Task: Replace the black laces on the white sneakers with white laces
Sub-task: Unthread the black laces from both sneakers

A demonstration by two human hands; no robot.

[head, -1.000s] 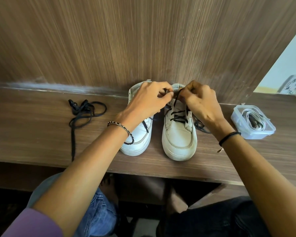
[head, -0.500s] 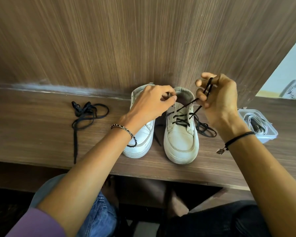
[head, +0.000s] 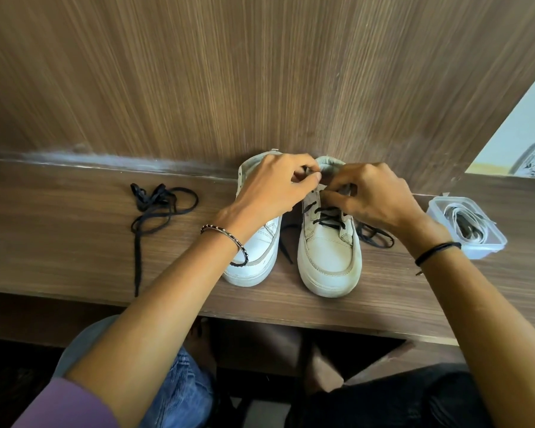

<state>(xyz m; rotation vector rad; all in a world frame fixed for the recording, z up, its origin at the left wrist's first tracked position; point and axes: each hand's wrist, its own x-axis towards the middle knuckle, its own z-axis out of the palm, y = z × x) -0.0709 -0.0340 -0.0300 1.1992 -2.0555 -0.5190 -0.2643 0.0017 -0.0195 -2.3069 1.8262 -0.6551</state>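
Note:
Two white sneakers stand side by side on the wooden shelf (head: 74, 242), toes toward me. The left sneaker (head: 257, 251) shows no lace. The right sneaker (head: 328, 264) has a black lace (head: 329, 217) crossed through its lower eyelets, with loose ends trailing on both sides. My left hand (head: 269, 189) grips the top of the right sneaker at its tongue. My right hand (head: 374, 199) pinches the black lace at the upper eyelets. White laces (head: 457, 220) lie coiled in a clear plastic box (head: 482, 248) at the right.
A removed black lace (head: 155, 208) lies tangled on the shelf to the left, one end reaching its front edge. A wooden wall panel (head: 260, 72) rises right behind the sneakers. My knees are below the shelf edge.
My right hand had pulled a stretch of black lace up and to the right; it has come back down to the eyelets. My left hand stays at the sneaker's top.

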